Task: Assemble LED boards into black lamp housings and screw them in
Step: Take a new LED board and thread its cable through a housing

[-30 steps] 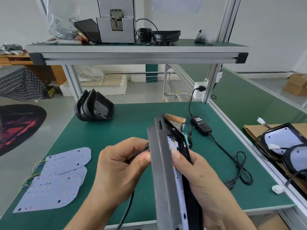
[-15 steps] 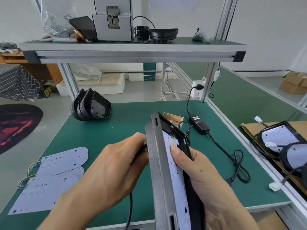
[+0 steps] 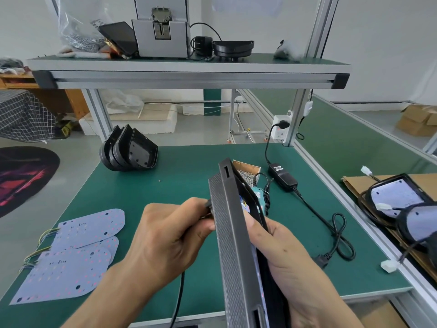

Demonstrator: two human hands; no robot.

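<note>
Left hand (image 3: 165,242): my fingers are curled tight, pinching the thin black cable (image 3: 177,297) at the back wall of the black ribbed plastic lamp housing (image 3: 233,252).
Right hand (image 3: 288,261): clamped round the housing's open side, thumb pressed on the pale LED board (image 3: 256,256) inside.
Change: over the last second I've tipped the housing more edge-on and pulled the cable further out.
Meaning: I judge the board nearly seated; screwing comes next.
Bench: spare pale LED boards (image 3: 71,256) lie left, cardboard screw box (image 3: 247,171) just beyond.
</note>
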